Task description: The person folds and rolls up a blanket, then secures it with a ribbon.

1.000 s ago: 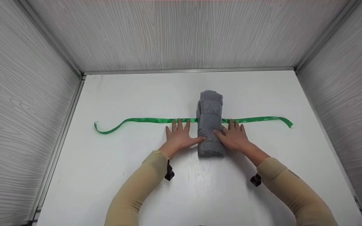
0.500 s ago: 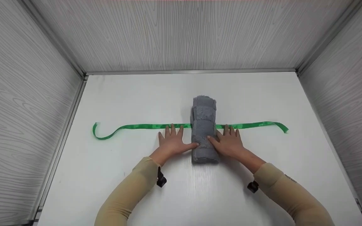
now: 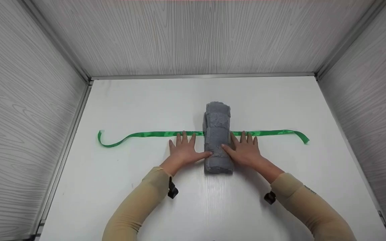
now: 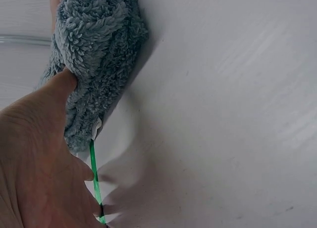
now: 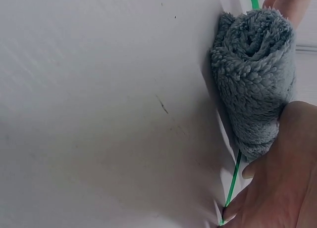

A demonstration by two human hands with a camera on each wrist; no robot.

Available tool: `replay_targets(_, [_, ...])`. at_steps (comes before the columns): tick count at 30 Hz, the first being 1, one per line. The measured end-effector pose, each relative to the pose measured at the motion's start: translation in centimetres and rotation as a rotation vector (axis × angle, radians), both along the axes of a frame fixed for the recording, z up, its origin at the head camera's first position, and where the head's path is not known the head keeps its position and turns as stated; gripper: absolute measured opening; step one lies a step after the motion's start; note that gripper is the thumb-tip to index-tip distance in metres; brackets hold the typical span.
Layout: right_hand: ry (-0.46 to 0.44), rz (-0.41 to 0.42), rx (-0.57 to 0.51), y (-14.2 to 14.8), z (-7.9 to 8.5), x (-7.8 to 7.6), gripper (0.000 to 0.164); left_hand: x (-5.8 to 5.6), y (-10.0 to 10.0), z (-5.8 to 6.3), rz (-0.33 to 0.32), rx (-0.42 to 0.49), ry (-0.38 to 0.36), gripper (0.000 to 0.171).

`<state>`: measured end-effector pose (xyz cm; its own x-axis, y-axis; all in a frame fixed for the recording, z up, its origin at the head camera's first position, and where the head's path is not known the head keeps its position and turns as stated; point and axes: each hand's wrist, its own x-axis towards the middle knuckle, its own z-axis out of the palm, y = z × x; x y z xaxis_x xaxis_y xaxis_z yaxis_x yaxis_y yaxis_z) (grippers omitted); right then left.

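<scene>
A rolled grey fluffy towel [image 3: 217,134] lies lengthwise on the white table, its spiral end showing in the right wrist view. Beneath it, crosswise, runs a green ribbon [image 3: 152,134], reaching out on both sides; the part under the roll is hidden. My left hand [image 3: 183,152] is spread flat left of the towel, thumb touching its side and fingertips at the ribbon. On the other side my right hand [image 3: 246,151] lies with fingers extended, its thumb against the roll and its fingertips at the ribbon. A small white tag [image 4: 96,128] sticks out low on the towel.
The white table [image 3: 146,103] is bounded by wood-grain panels at the back [image 3: 199,36], left and right, with metal strips along the edges. The ribbon's left end [image 3: 107,144] curls up in a hook; its right end [image 3: 303,136] bends toward me.
The whole scene shifted slightly left and down in the head view, then held. My right fingers have moved a little up and right along the ribbon; the left hand keeps its place by the towel.
</scene>
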<state>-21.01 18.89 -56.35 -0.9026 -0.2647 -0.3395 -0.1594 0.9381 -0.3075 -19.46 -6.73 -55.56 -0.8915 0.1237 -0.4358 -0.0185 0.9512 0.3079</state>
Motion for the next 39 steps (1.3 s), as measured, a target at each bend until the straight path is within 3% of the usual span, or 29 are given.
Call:
replay_targets(10, [0.036,-0.013,-0.151,1.7,0.0,-0.4,0.092,-0.2,-0.1,0.3,-0.006,0.055,0.026,0.121])
replay_targets(15, [0.123,-0.055,-0.253,3.7,1.1,-1.4,0.075,-0.5,-0.5,0.8,-0.018,0.124,0.048,0.116])
replay_targets(19, [0.194,-0.108,-0.298,6.2,1.7,-3.1,0.052,-1.2,-1.5,1.0,-0.012,0.142,0.091,0.101])
replay_targets(23, [0.216,-0.156,-0.277,8.9,1.8,-4.7,0.036,-2.2,-3.0,1.1,0.011,0.113,0.137,0.079])
replay_targets(30, [0.217,-0.167,-0.212,11.7,1.2,-6.1,0.026,-3.7,-5.9,0.3,0.066,0.058,0.176,0.045])
replay_targets(39, [0.164,-0.113,-0.135,12.5,0.0,-6.8,0.021,-4.9,-8.2,-0.9,0.076,0.041,0.232,0.038])
